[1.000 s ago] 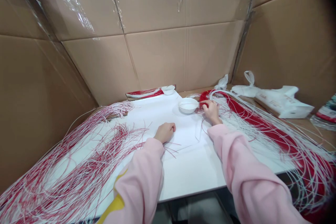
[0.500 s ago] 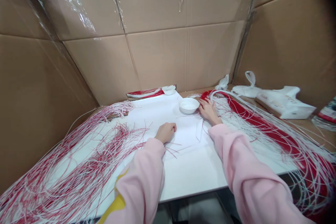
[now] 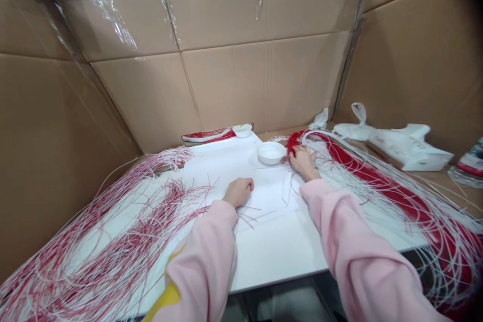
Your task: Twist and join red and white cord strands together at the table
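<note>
My left hand point(image 3: 239, 191) rests on the white paper point(image 3: 222, 161), fingers curled closed; whatever may be inside is hidden. Thin red and white cords pass under and beside its wrist. Farther right, my right hand point(image 3: 303, 162) has bent fingers pressed onto the near end of a bundle of red cords point(image 3: 350, 163), with white cords point(image 3: 332, 171) spread around it. Exactly how many strands its fingertips pinch cannot be made out. A white bowl point(image 3: 271, 153) stands just left of the right hand.
Loose red and white cords point(image 3: 139, 231) cover the table's left side. At the back lie a small white dish point(image 3: 242, 131) and a strip of red cords point(image 3: 211, 135). A tissue pack point(image 3: 411, 146) and plastic bags point(image 3: 356, 128) sit at right. Cardboard walls point(image 3: 226, 75) surround the table.
My right hand has shifted slightly down and to the right, its fingers more bent over the red cords. The left hand stays in place.
</note>
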`<act>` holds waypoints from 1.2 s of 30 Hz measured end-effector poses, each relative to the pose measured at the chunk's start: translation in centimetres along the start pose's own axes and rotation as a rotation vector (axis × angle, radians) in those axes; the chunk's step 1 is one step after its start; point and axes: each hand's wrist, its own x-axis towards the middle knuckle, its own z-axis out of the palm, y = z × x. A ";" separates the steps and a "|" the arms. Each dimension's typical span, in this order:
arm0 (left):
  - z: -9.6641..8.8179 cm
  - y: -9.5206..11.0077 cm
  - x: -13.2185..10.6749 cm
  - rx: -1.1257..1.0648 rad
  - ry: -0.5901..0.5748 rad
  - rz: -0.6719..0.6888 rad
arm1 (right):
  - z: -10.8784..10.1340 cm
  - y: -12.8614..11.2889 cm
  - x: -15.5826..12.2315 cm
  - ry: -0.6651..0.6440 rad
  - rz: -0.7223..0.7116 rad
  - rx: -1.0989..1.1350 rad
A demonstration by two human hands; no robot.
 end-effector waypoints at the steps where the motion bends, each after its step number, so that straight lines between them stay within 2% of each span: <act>1: -0.1 0.0 0.0 -0.004 -0.002 -0.003 | -0.1 -0.2 0.1 0.009 -0.008 0.011; 4: -0.2 0.1 -0.1 -0.033 -0.010 -0.021 | -0.7 -1.0 0.3 0.068 -0.032 0.038; 8: 0.1 0.1 0.1 -0.134 -0.003 -0.038 | -1.6 -2.6 0.3 0.147 -0.216 0.163; 13: 0.8 -0.4 0.8 -0.310 0.038 -0.048 | -2.3 -5.3 -0.8 0.085 -0.364 0.204; 17: 1.2 -0.7 1.1 -0.420 0.065 -0.061 | -2.6 -6.8 -1.7 0.043 -0.408 0.181; 21: 1.3 -0.7 1.1 -0.437 0.043 -0.056 | -2.5 -6.2 -1.7 0.067 -0.303 0.117; 27: 1.4 -0.8 1.0 -0.440 0.022 -0.049 | -1.4 -2.9 -0.8 0.129 -0.063 0.013; 31: 1.4 -1.0 1.0 -0.454 0.017 -0.039 | -0.3 -1.2 -0.9 0.066 0.058 -0.073; 36: 1.4 -1.1 1.0 -0.486 0.022 -0.026 | 0.8 -0.1 -0.9 -0.037 0.093 -0.127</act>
